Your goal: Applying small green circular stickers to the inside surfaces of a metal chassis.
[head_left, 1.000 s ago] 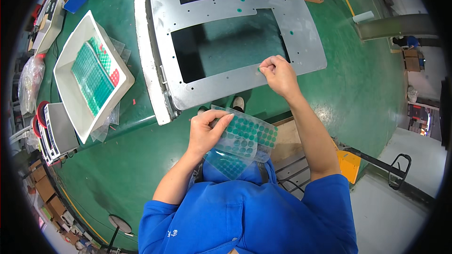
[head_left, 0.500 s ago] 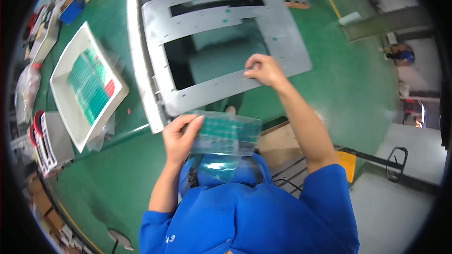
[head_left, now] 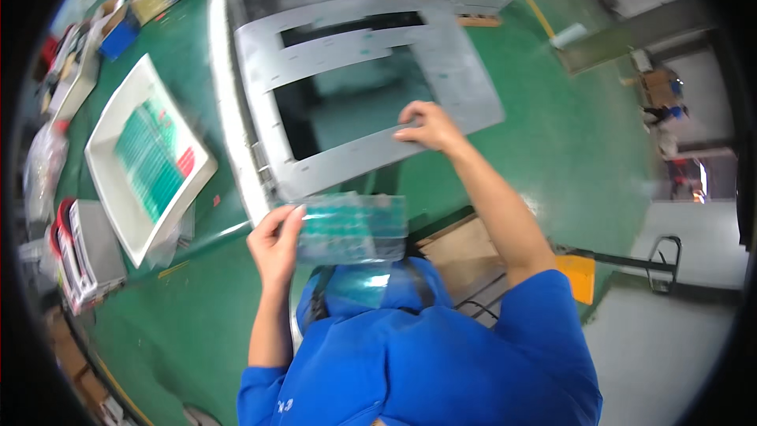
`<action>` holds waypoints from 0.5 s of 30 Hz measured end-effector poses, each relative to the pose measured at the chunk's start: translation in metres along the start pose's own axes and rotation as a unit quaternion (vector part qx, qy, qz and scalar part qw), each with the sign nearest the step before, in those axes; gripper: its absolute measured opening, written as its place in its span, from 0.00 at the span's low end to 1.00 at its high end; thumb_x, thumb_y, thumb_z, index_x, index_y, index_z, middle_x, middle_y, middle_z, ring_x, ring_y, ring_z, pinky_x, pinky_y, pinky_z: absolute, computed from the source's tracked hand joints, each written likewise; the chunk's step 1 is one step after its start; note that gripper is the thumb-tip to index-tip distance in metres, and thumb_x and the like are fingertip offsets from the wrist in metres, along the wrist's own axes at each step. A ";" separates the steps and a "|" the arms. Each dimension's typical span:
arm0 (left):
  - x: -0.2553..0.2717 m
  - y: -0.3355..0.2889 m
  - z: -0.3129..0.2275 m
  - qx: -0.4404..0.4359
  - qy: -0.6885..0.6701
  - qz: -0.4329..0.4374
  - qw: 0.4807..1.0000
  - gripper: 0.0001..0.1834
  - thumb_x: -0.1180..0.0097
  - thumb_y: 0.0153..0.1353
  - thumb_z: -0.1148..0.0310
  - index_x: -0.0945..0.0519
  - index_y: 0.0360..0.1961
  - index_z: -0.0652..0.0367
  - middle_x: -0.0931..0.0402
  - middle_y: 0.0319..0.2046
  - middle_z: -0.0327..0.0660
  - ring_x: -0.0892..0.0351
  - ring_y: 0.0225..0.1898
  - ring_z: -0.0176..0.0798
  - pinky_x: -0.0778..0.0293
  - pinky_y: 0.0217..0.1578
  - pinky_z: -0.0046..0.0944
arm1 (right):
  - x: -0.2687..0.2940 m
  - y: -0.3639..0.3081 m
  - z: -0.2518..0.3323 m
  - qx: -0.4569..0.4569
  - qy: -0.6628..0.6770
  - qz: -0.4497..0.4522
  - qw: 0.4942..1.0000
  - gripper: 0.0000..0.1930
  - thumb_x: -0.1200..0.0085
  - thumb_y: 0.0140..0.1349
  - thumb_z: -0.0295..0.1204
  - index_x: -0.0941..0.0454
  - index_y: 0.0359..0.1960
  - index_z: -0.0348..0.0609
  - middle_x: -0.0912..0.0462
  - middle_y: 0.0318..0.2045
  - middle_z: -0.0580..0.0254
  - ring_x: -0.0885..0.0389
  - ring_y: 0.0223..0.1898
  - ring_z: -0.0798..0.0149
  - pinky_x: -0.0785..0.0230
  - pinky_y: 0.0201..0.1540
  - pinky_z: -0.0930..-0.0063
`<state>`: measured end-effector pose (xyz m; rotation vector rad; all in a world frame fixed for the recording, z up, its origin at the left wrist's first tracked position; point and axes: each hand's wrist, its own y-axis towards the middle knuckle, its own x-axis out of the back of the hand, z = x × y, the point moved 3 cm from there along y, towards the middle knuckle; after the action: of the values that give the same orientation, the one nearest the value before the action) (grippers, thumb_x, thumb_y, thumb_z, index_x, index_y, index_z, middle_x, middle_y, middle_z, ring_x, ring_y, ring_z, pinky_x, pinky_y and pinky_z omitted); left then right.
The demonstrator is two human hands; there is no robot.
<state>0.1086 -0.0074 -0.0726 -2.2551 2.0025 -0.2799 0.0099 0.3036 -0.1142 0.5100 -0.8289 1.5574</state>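
Note:
A light grey panel [head_left: 331,167] with a large rectangular opening and a narrow slot lies in front of me, with several small green marks on its face. My left hand [head_left: 274,246] pinches the left edge of clear plastic sheets bearing green stickers [head_left: 347,229], held over my lap. Over the panel's near edge, by the right part of the opening, is my right hand [head_left: 430,126]. Its thumb and index finger are curled toward each other. Anything between those fingertips is too small or blurred to make out.
To the left, a white tray [head_left: 201,170] holds more green sheets and a red piece. Beside it are a grey file holder [head_left: 98,241] with red-handled tools and a clear plastic bag [head_left: 47,162]. A blue bin [head_left: 118,35] sits far left. A yellow object [head_left: 579,278] is at right.
My left hand has shifted left with the sticker sheets. My right hand stays near the panel's near edge, slightly further left, its thumb and finger looking a little farther apart. The whole view has shifted slightly.

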 end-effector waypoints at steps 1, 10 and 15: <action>0.002 0.002 0.006 -0.023 -0.048 0.011 0.999 0.05 0.42 0.50 0.74 0.21 0.27 0.65 0.26 0.22 0.32 0.33 0.24 0.22 0.38 0.26 0.21 | 0.003 0.000 0.007 -0.016 -0.018 -0.005 1.000 0.17 0.33 0.32 0.37 0.25 0.25 0.47 0.30 0.20 0.70 0.35 0.25 0.72 0.40 0.27 0.77; 0.038 -0.006 0.006 -0.069 -0.067 -0.068 0.993 0.04 0.42 0.50 0.75 0.22 0.25 0.65 0.27 0.20 0.31 0.38 0.19 0.19 0.44 0.18 0.20 | 0.014 -0.034 0.117 0.092 0.253 0.067 0.961 0.12 0.46 0.51 0.28 0.26 0.37 0.38 0.25 0.30 0.69 0.30 0.33 0.75 0.38 0.38 0.81; 0.037 -0.008 -0.013 -0.174 -0.036 -0.084 0.980 0.03 0.42 0.49 0.77 0.23 0.26 0.65 0.26 0.22 0.35 0.35 0.19 0.21 0.41 0.18 0.21 | -0.029 -0.086 0.180 0.249 0.089 0.127 0.956 0.13 0.43 0.47 0.26 0.26 0.35 0.37 0.23 0.32 0.57 0.25 0.33 0.64 0.34 0.38 0.76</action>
<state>0.1181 -0.0430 -0.0558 -2.6024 1.9536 0.1520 0.0737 0.1491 -0.0009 0.6282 -0.3660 2.0325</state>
